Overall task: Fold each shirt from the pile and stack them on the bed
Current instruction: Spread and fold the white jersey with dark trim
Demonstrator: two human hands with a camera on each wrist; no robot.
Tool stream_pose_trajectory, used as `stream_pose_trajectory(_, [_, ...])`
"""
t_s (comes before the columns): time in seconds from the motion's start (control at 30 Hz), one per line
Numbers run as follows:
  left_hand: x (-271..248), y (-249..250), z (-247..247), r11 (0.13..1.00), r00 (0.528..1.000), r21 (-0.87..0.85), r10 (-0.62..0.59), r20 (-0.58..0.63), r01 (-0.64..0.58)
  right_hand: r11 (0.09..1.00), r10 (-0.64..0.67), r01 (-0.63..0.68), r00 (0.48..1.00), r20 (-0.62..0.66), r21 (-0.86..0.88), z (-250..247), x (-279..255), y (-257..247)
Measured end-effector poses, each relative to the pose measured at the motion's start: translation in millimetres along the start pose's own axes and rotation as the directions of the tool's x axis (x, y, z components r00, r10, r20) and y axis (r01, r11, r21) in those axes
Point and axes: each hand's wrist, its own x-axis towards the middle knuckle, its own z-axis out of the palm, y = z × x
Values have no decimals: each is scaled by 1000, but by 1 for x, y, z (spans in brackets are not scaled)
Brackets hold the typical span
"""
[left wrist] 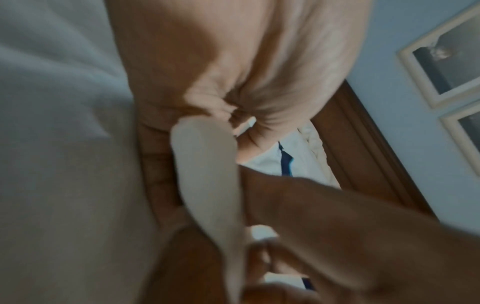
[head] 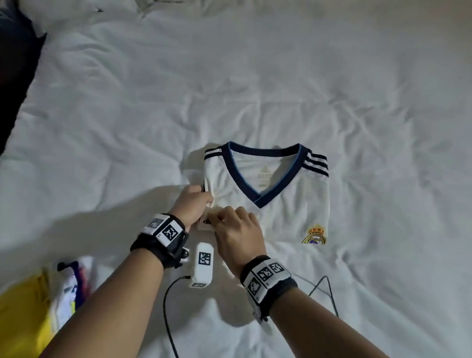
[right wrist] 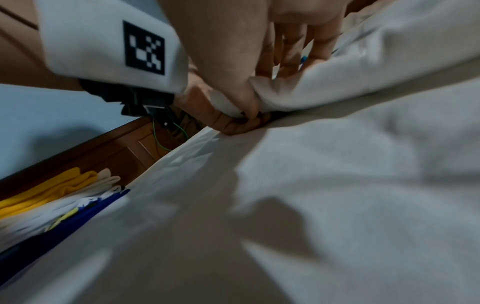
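A white jersey (head: 287,203) with a navy V-neck and a gold crest lies face up on the white bed (head: 118,116), its sleeves folded in. My left hand (head: 195,205) grips the jersey's left edge, fingers curled round the cloth. Just beside it my right hand (head: 235,222) pinches the same folded edge near a small black logo. In the left wrist view my left hand (left wrist: 233,111) pinches a white fold of the jersey (left wrist: 207,164). In the right wrist view my right hand (right wrist: 249,96) holds the white jersey fold (right wrist: 324,82), and my left hand (right wrist: 233,125) curls under it.
A pile of shirts (head: 32,301), yellow, white and blue, lies at the bed's near left corner, also seen as the pile (right wrist: 52,195). Black cables (head: 167,303) trail from the wrist cameras. A dark pillow (head: 3,67) sits far left. Dark wooden furniture (left wrist: 363,154) stands by a blue wall.
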Motion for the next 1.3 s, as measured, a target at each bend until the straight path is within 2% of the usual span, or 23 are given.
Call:
stream_pose_trajectory(0.07, [-3, 0, 2, 1000, 999, -24, 14, -46, -15, 999, -31, 28, 998, 61, 45, -6, -4, -1])
stream_pose_trajectory(0.13, [-13, 4, 6, 999, 997, 17, 32, -70, -31, 992, -30, 24, 998, 49, 123, -18, -10, 6])
stream_pose_trajectory(0.17, [-19, 6, 9, 991, 995, 131, 37, -98, -24, 991, 7, -9, 1000, 11, 130, -25, -13, 14])
stream_pose_trajectory(0.2, [-25, 8, 14, 943, 986, 332, 55, -159, 1, 992, 78, -74, 997, -30, 97, -31, -16, 24])
stream_pose_trajectory(0.23, [-30, 8, 20, 836, 965, 548, 122, -232, 26, 985, 171, -169, 983, -64, 37, -35, -17, 37])
stream_pose_trajectory(0.27, [-34, 8, 29, 710, 934, 704, 249, -255, 3, 963, 265, -268, 961, -82, -26, -37, -18, 50])
stream_pose_trajectory(0.33, [-35, 2, 54, 489, 868, 855, 485, -102, -173, 911, 387, -391, 920, -53, -128, -34, -18, 73])
stream_pose_trajectory(0.37, [-29, -5, 67, 397, 842, 878, 539, 11, -266, 900, 403, -399, 915, -14, -177, -29, -18, 83])
stream_pose_trajectory(0.43, [-15, -20, 79, 311, 830, 894, 547, 109, -322, 906, 363, -335, 929, 68, -258, -25, -16, 102])
stream_pose_trajectory(0.47, [-7, -27, 80, 308, 832, 899, 546, 100, -310, 917, 322, -284, 941, 100, -282, -25, -14, 111])
stream_pose_trajectory(0.6, [4, -40, 70, 428, 851, 873, 524, -30, -233, 941, 221, -150, 951, 215, -304, -38, -5, 150])
stream_pose_trajectory(0.7, [8, -44, 58, 514, 857, 828, 509, -81, -227, 952, 241, -191, 949, 204, -240, -52, 0, 171])
stream_pose_trajectory(0.77, [8, -41, 49, 579, 827, 761, 552, -103, -292, 950, 308, -300, 946, 104, -87, -61, 1, 173])
stream_pose_trajectory(0.8, [7, -35, 45, 624, 812, 717, 566, -141, -310, 925, 379, -379, 925, 0, 17, -64, 2, 172])
stream_pose_trajectory(0.83, [7, -27, 41, 670, 800, 673, 568, -192, -314, 875, 479, -466, 871, -104, 133, -67, 4, 171])
stream_pose_trajectory(0.87, [8, -19, 37, 711, 790, 634, 561, -248, -306, 799, 591, -546, 790, -164, 253, -70, 8, 170])
stream_pose_trajectory(0.93, [17, -3, 30, 798, 795, 544, 496, -349, -259, 634, 757, -652, 632, -163, 416, -75, 19, 170])
stream_pose_trajectory(0.97, [23, 3, 26, 841, 808, 491, 444, -387, -226, 587, 792, -678, 593, -142, 443, -77, 25, 172])
stream_pose_trajectory(1.03, [33, 10, 20, 890, 835, 416, 365, -411, -184, 553, 810, -701, 578, -95, 450, -84, 35, 173])
stream_pose_trajectory(1.13, [40, 11, 16, 908, 851, 377, 339, -400, -184, 532, 815, -697, 575, -69, 480, -90, 45, 173])
stream_pose_trajectory(1.2, [37, 9, 15, 904, 836, 378, 357, -418, -197, 517, 834, -730, 548, -71, 447, -87, 47, 171])
stream_pose_trajectory(1.27, [26, 5, 18, 812, 781, 539, 479, -400, -222, 567, 822, -751, 542, -174, 338, -81, 42, 164])
stream_pose_trajectory(1.3, [16, 2, 23, 709, 747, 661, 573, -336, -246, 644, 765, -711, 588, -263, 282, -78, 36, 156])
